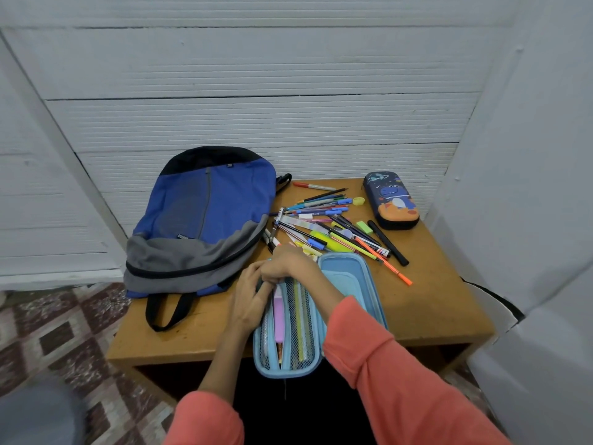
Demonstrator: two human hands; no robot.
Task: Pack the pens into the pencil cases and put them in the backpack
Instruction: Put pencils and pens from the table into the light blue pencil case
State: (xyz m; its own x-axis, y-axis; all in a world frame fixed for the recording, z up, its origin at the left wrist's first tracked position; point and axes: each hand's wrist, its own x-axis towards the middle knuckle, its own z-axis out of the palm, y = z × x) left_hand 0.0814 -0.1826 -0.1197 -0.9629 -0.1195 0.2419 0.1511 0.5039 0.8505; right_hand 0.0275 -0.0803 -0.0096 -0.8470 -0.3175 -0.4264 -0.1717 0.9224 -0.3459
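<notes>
Sleeves: coral-orange, left sleeve at the bottom centre of the frame, right sleeve running from lower right up toward the centre.
Blue pencil case: lies open on the front edge of the worktop, at lower centre of the frame. Its near half has mesh pockets with a pink pen, a yellow-green pen and a few more already tucked in. Its far half is a bare light-blue tray.
Left hand: rests against the upper left rim of the open case, fingers nearly straight and laid along the edge, nothing wrapped in them.
Right hand: sits over the far end of the mesh half with fingers curled downward. Whether they pinch a pen or the mesh I cannot tell.
Pens: loose heap of many colours just above the open case, at centre frame. An orange pen and a black marker stick out on the heap's right side.
Dinosaur pencil case: dark blue and orange, zipped shut, at the upper right corner of the worktop, apart from the heap.
Backpack: blue, grey and black, lying flat at the left of the worktop, its black handle loop hanging toward the front edge.
Worktop: brown wood, set against a white ribbed wall.
Floor: red-and-white patterned tiles, lower left of the frame.
</notes>
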